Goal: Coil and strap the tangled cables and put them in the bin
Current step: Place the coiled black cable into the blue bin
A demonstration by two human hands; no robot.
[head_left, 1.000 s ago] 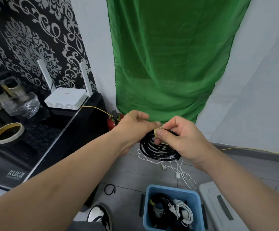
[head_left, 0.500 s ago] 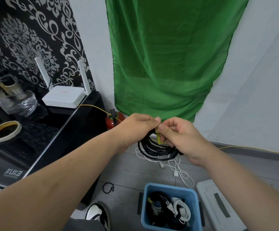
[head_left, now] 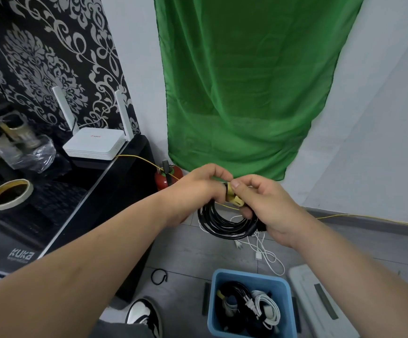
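Note:
A coiled black cable (head_left: 218,222) hangs in the air above the floor, held between both hands. My left hand (head_left: 198,189) grips the coil's top left, fingers curled over it. My right hand (head_left: 264,203) pinches a yellow strap (head_left: 232,197) wrapped round the coil's top and also holds the coil's right side. Below, a blue bin (head_left: 250,303) stands on the floor with several coiled black and white cables inside. A loose white cable (head_left: 268,257) lies tangled on the floor behind the bin.
A black cabinet (head_left: 81,203) at the left carries a white router (head_left: 94,143), a tape roll (head_left: 9,194) and a plastic bag. A red extinguisher (head_left: 167,178) stands by the green curtain (head_left: 246,81). A small black loop (head_left: 159,276) and a grey lid (head_left: 320,303) lie on the floor.
The hands have kept working the yellow strap round the coil's top; more of the strap now shows between the thumbs. The coil hangs a little lower and to the right.

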